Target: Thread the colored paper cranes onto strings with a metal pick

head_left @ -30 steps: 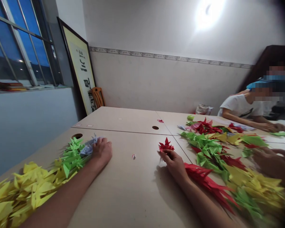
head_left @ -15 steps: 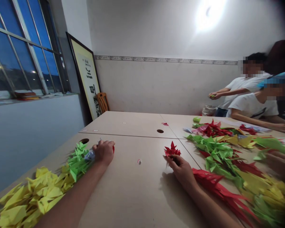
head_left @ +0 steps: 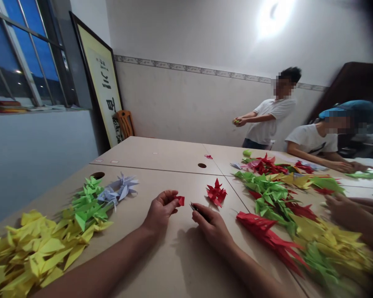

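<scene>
My left hand (head_left: pixel 162 209) pinches a small folded piece of red paper (head_left: pixel 180 201) between thumb and fingers, above the table's middle. Close by on the right, my right hand (head_left: pixel 209 221) is closed around a small dark pointed tool (head_left: pixel 192 206); its tip points toward the red piece, apart from it. Most of the tool is hidden in the fingers, so its kind does not show. Just beyond that hand lies a spiky red folded-paper flower (head_left: pixel 216 193). To the left are pale lavender paper flowers (head_left: pixel 122 188), green ones (head_left: pixel 90 203) and a yellow heap (head_left: pixel 46 248).
Long red paper pieces (head_left: pixel 267 236) lie right of my right forearm, with green (head_left: pixel 269 186) and yellow paper (head_left: pixel 326 236) beyond. Another person's hand (head_left: pixel 345 209) is at the right edge. Two people stay at the far right. The table has a cable hole (head_left: pixel 202 165).
My left hand has come from the lavender flowers to the middle, carrying the red piece. My right hand has drawn left, away from the red flower. The view has turned slightly right.
</scene>
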`<state>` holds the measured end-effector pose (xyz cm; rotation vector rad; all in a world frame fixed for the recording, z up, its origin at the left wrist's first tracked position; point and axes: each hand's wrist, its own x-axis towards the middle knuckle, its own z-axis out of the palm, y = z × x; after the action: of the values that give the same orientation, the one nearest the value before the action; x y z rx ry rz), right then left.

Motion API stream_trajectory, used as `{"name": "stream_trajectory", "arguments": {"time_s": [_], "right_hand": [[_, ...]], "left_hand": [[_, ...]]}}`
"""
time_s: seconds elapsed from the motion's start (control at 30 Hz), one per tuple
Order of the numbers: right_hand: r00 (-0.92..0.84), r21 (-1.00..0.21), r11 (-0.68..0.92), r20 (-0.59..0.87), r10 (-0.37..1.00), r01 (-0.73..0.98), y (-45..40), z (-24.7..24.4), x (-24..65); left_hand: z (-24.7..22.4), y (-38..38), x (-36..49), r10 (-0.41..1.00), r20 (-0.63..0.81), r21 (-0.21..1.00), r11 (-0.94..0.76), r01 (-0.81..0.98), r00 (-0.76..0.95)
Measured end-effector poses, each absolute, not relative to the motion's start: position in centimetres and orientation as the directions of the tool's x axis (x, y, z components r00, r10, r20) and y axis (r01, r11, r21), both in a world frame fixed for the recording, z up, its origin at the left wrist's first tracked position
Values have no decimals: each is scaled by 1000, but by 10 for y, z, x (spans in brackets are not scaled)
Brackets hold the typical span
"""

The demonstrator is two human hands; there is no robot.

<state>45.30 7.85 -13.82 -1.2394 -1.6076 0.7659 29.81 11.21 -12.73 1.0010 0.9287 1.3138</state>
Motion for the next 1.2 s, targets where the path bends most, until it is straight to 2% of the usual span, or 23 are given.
{"name": "stream_trajectory", "arguments": {"time_s": [0.27, 0.57, 0.67, 0.77, 0.87, 1.0, 1.1, 1.2], "right_hand": [[-109, -884, 299, 278, 954, 359, 77, -139, 451], [-142, -867, 301, 265, 954, 397, 76, -137, 450], [-162, -840, 310, 265, 951, 446, 75, -136, 449], [-148, -825, 298, 259, 955, 480, 75, -135, 449], [-79, -845, 275, 269, 960, 458, 75, -134, 450], [-55, -850, 286, 293, 955, 443, 74, -134, 451], [-40, -800, 315, 344, 938, 511, 74, -133, 449], [-15, -773, 330, 384, 923, 541, 79, -131, 444]], "left_hand": [[-127, 111, 299, 988, -12, 950, 59, -307, 152], [-130, 110, 299, 989, 61, 964, -24, -263, 133], [-131, 111, 299, 988, 125, 963, -99, -252, 91], [-133, 113, 295, 968, 248, 955, -235, -181, 50], [-135, 114, 289, 904, 416, 908, -419, 11, 98], [-140, 118, 283, 783, 582, 735, -622, 269, 221], [-142, 120, 283, 724, 617, 650, -690, 319, 308], [-143, 118, 285, 696, 605, 643, -713, 279, 386]]}}
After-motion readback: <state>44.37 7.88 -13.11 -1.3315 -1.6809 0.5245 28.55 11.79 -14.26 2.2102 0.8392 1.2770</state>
